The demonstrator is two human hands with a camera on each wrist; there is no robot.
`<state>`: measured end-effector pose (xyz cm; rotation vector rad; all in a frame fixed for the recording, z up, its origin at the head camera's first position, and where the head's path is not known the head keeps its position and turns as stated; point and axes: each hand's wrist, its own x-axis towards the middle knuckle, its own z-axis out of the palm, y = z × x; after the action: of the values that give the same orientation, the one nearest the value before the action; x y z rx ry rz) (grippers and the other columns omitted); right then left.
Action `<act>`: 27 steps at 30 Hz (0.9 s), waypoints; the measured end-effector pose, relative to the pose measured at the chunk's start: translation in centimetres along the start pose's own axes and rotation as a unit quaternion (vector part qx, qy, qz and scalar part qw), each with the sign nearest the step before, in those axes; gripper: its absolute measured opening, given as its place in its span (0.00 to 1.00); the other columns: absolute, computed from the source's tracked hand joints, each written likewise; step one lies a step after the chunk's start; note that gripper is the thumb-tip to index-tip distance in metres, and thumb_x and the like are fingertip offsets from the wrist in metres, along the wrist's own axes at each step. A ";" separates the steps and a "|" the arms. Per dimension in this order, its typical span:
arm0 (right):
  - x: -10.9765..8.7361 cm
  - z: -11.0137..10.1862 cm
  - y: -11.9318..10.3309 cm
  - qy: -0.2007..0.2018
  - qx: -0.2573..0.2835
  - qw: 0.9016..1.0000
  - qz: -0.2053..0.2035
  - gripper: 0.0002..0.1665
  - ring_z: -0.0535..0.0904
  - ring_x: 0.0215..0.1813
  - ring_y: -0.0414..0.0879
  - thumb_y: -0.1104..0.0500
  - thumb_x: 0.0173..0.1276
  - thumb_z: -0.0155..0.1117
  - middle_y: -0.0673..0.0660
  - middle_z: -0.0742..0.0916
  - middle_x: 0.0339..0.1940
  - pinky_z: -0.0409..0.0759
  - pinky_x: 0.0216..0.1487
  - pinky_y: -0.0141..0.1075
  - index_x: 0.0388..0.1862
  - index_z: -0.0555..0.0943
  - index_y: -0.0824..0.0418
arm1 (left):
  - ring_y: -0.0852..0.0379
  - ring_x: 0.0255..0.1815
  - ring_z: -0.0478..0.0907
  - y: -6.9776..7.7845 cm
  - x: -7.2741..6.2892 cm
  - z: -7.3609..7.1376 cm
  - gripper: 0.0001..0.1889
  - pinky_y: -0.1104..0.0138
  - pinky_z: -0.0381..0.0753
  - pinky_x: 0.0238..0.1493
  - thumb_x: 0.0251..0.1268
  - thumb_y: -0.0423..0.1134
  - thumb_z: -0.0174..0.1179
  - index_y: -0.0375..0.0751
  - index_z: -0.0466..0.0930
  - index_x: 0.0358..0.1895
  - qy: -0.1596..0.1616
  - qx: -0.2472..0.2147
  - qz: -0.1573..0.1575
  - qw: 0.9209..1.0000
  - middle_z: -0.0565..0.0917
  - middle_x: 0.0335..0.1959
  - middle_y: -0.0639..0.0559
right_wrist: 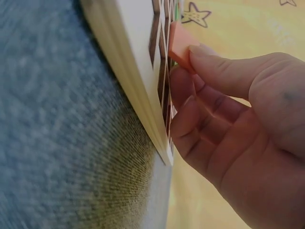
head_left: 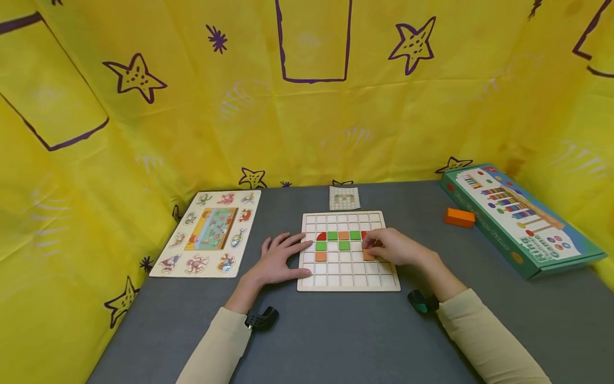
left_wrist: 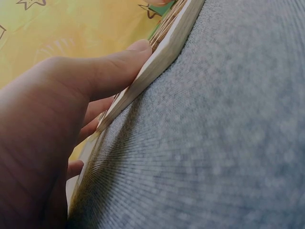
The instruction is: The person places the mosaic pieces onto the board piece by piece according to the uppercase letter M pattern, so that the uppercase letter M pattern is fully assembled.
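Observation:
A wooden grid board point(head_left: 347, 280) lies on the table with green, orange and red tiles set in some of its squares. My right hand point(head_left: 395, 246) pinches an orange square tile point(right_wrist: 181, 45) between thumb and finger at the board's right side; in the right wrist view the tile stands tilted against the grid. The left hand point(head_left: 280, 261) rests at the board's left edge, fingers spread and straight, with thumb and fingertips touching the rim. In the left wrist view its thumb point(left_wrist: 119, 69) lies on the board's edge. The right hand partly covers a red tile point(head_left: 364, 234).
Behind the board lies a small pattern card point(head_left: 344, 198). A sea-animal puzzle board point(head_left: 230, 269) is on the left. To the right are an orange block point(head_left: 459, 217) and a green game box point(head_left: 523, 218). Yellow cloth point(head_left: 307, 133) hangs around the table.

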<state>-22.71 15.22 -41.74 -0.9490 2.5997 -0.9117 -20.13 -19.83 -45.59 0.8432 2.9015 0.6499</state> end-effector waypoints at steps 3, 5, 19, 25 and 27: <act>-0.1 -0.1 -0.1 0.004 -0.008 1.000 0.003 0.03 0.77 0.39 0.45 0.66 0.71 0.66 0.48 0.84 0.36 0.79 0.46 0.41 0.41 0.84 0.60 | 0.40 0.78 0.49 0.0 0.0 -0.1 0.41 0.32 0.35 0.69 0.60 0.66 0.64 0.58 0.68 0.76 0.001 0.000 0.000 1.000 0.60 0.79 0.56; -0.2 -0.1 -0.2 0.002 -0.013 1.000 0.001 0.03 0.76 0.39 0.45 0.66 0.71 0.67 0.48 0.83 0.36 0.78 0.46 0.41 0.40 0.84 0.60 | 0.40 0.78 0.49 0.1 0.0 -0.1 0.41 0.32 0.35 0.69 0.60 0.66 0.64 0.58 0.68 0.76 0.001 0.000 -0.001 1.000 0.60 0.79 0.56; -0.3 -0.1 0.1 0.003 -0.030 0.999 -0.015 0.02 0.77 0.39 0.44 0.64 0.69 0.69 0.47 0.83 0.37 0.79 0.47 0.44 0.39 0.85 0.58 | 0.40 0.79 0.49 0.2 -0.1 -0.2 0.41 0.32 0.36 0.69 0.60 0.66 0.64 0.58 0.68 0.76 -0.001 0.005 -0.008 1.000 0.60 0.79 0.56; -0.5 -0.2 0.2 0.005 -0.029 0.999 -0.015 0.02 0.78 0.40 0.45 0.63 0.69 0.70 0.47 0.84 0.37 0.79 0.49 0.46 0.40 0.85 0.58 | 0.40 0.79 0.49 0.1 -0.1 -0.1 0.41 0.32 0.35 0.69 0.60 0.66 0.64 0.58 0.68 0.77 -0.001 0.006 -0.005 1.000 0.60 0.79 0.56; -0.5 -0.2 0.2 0.005 -0.028 1.000 -0.010 0.03 0.78 0.40 0.45 0.62 0.69 0.70 0.47 0.85 0.38 0.79 0.49 0.46 0.40 0.86 0.58 | 0.40 0.79 0.49 0.2 0.0 -0.1 0.41 0.32 0.35 0.69 0.60 0.66 0.64 0.58 0.68 0.77 -0.001 0.003 -0.004 1.000 0.60 0.80 0.56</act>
<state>-22.50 15.75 -41.67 -0.9881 2.6415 -0.8548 -20.03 -19.74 -45.44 0.8313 2.9043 0.6388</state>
